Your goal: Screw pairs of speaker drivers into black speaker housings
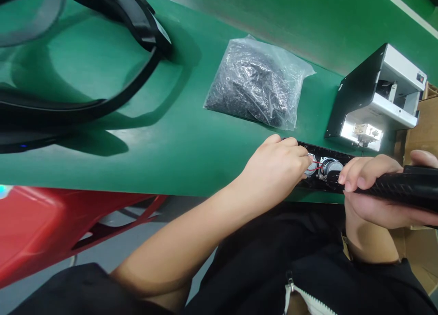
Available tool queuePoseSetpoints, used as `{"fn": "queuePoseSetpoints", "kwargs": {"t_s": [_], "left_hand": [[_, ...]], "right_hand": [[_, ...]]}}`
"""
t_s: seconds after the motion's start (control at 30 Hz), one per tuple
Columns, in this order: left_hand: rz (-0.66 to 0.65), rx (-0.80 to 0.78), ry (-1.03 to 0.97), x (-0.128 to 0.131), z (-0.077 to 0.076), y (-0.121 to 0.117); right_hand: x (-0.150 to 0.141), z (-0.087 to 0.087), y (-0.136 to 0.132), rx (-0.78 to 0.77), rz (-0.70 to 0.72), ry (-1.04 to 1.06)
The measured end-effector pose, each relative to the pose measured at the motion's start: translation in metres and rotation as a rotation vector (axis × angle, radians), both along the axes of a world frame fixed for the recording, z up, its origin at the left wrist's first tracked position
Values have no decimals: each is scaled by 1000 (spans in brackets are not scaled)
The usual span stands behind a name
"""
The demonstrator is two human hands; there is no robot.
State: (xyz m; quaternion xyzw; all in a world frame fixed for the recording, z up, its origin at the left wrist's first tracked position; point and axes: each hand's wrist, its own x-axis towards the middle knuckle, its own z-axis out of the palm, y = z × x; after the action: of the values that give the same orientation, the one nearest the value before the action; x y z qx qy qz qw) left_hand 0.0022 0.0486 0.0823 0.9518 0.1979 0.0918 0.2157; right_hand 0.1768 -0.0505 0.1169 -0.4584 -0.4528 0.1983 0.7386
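Observation:
My left hand [277,167] rests on a black panel [328,153] at the near edge of the green table [191,137]; its fingers are pinched together at a thin red wire [317,165] beside a round silver part [331,165] set in the panel. My right hand [376,192] is wrapped round the ribbed black handle of a tool [400,187], whose front end lies over the panel next to the silver part. The tool's tip is hidden behind my fingers.
A clear plastic bag of small black parts [256,85] lies behind the panel. A black and white machine [376,96] with a lit opening stands at the right. Black curved frames [102,96] lie at the left. A red plastic thing [68,228] sits below the table edge.

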Motion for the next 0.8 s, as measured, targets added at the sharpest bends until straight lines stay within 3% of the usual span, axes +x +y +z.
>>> {"fn": "queuePoseSetpoints", "kwargs": {"t_s": [0.4,0.6,0.8], "left_hand": [[-1,0,-8,0,0,0],[6,5,-22,0,1,0],[3,9,-18,0,-1,0]], "right_hand": [[2,3,2,-8,-55,19],[0,1,2,-64,-17,11],[-3,-3,3,-19,-37,15]]}}
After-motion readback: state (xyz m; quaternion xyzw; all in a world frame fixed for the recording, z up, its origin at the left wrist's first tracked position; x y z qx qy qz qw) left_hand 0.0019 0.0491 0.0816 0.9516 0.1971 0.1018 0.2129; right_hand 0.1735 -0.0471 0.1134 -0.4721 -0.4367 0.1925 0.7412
